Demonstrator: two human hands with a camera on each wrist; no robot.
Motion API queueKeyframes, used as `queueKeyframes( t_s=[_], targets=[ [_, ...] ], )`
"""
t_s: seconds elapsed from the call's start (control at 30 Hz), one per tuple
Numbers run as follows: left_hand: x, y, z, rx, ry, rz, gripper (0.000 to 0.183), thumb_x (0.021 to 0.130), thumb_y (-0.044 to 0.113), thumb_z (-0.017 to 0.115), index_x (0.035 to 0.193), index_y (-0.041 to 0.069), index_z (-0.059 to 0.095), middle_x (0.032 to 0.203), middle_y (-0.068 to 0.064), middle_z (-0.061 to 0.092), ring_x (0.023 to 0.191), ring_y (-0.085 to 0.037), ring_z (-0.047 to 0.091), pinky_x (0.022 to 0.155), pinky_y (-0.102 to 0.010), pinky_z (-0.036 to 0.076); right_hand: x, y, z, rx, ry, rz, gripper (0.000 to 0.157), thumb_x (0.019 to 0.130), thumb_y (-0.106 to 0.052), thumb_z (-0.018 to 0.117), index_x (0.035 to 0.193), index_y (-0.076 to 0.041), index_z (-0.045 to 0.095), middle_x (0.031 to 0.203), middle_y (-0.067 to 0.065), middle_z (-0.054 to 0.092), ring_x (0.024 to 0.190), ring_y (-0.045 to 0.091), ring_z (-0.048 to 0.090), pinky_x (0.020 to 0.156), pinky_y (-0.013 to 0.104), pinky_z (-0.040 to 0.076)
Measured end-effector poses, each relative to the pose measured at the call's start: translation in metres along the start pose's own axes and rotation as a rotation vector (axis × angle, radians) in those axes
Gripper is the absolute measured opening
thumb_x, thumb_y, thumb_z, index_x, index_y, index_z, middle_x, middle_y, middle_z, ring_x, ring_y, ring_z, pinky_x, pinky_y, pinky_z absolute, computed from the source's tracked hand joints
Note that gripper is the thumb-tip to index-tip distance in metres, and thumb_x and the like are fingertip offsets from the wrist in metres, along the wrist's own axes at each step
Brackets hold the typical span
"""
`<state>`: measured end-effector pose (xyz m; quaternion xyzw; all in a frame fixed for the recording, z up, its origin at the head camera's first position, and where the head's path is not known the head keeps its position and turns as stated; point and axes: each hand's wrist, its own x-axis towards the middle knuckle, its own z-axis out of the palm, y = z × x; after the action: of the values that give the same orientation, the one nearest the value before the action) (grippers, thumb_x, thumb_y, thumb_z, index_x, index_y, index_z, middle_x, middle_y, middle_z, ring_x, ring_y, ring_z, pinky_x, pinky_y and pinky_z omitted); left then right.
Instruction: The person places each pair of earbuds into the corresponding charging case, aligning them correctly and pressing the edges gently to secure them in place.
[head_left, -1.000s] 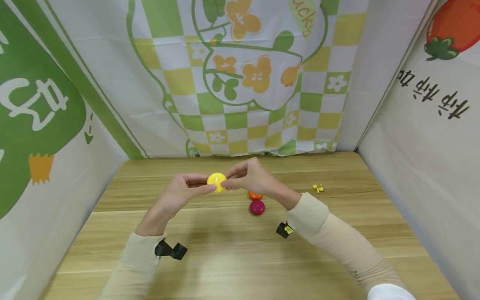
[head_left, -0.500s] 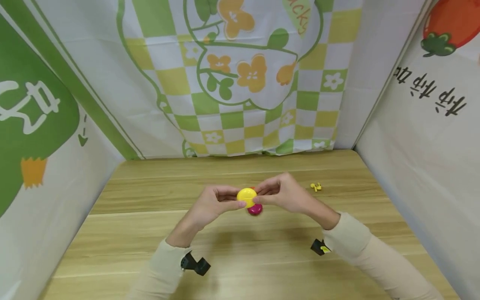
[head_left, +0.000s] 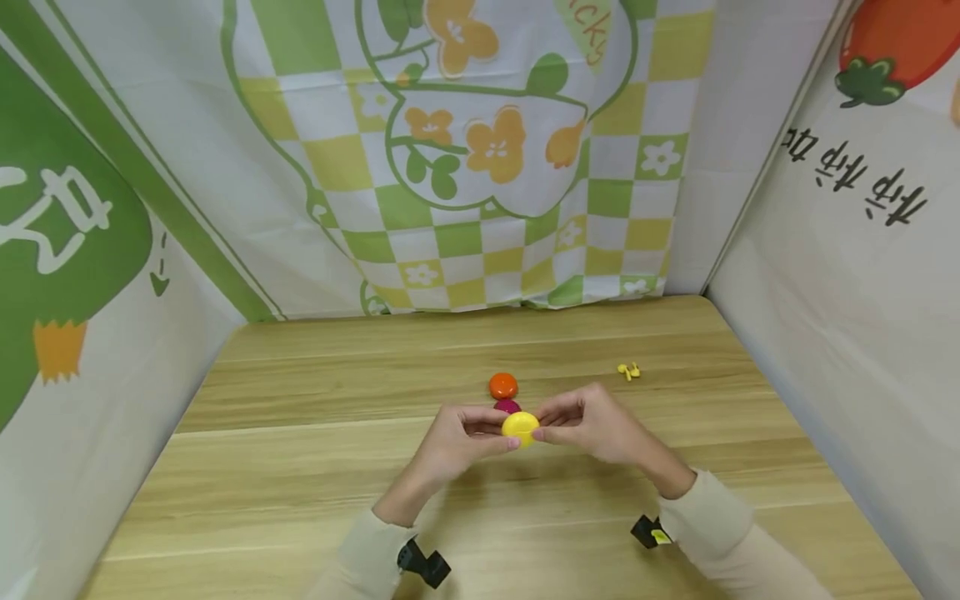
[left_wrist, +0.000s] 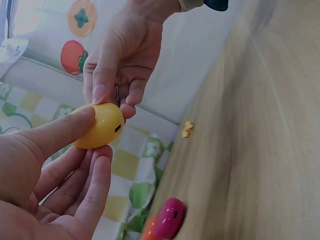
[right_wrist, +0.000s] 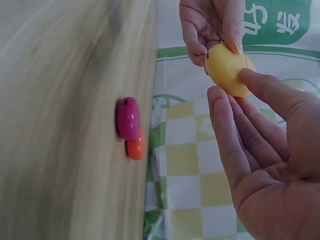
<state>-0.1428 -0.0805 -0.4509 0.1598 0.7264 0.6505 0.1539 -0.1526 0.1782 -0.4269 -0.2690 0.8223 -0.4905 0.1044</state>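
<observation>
Both hands hold a glossy yellow earbud case (head_left: 521, 428) above the table, one at each side. My left hand (head_left: 459, 439) pinches its left side between thumb and fingers. From the right, my right hand (head_left: 596, 425) pinches it the same way. The case's lid looks closed, with a seam line across it, and a small dark port shows in the left wrist view. Just behind it on the table lies a magenta case (right_wrist: 128, 118), partly covered by the yellow one in the head view. An orange case (head_left: 503, 385) sits beyond the magenta one.
A pair of yellow earbuds (head_left: 628, 372) lies on the wooden table (head_left: 300, 467), toward the back right. Printed cloth (head_left: 480, 250) hangs along the table's back edge, and white printed walls rise at both sides.
Both hands have carried the yellow case to the right and nearer the body. The orange case, earlier partly covered, now shows fully. The earbuds stay in place.
</observation>
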Motion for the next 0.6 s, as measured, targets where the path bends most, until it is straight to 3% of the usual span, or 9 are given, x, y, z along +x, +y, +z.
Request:
queueKeyframes(
  t_s=[0.13,0.33,0.6],
  targets=[
    [0.000,-0.008,0.002,0.012,0.000,-0.004,0.032,0.089,0.012,0.086,0.118,0.001,0.079,0.111,-0.017,0.080,0.091,-0.014,0.077,0.081,-0.026,0.065,-0.003,0.006,0.004,0.000,0.006,0.007,0.019,0.093,-0.023,0.084,0.108,-0.012,0.082,0.098,0.003,0.082,0.087,0.028,0.079,0.075,0.027,0.065],
    [-0.001,-0.013,0.004,0.013,0.005,-0.012,0.032,0.090,0.012,0.086,0.118,-0.001,0.078,0.111,-0.017,0.080,0.091,-0.014,0.077,0.082,-0.025,0.064,-0.006,0.010,0.005,-0.010,-0.005,-0.002,0.021,0.093,-0.025,0.083,0.111,-0.013,0.081,0.101,0.003,0.082,0.087,0.012,0.077,0.078,0.027,0.065],
    [-0.004,-0.014,0.005,-0.014,0.012,-0.036,0.034,0.090,0.013,0.086,0.119,-0.002,0.077,0.115,-0.018,0.079,0.095,-0.015,0.077,0.084,-0.026,0.064,-0.006,0.008,0.006,-0.004,0.001,-0.012,0.029,0.094,-0.027,0.082,0.117,-0.010,0.080,0.108,0.006,0.082,0.092,0.011,0.078,0.080,0.025,0.065]
  ],
)
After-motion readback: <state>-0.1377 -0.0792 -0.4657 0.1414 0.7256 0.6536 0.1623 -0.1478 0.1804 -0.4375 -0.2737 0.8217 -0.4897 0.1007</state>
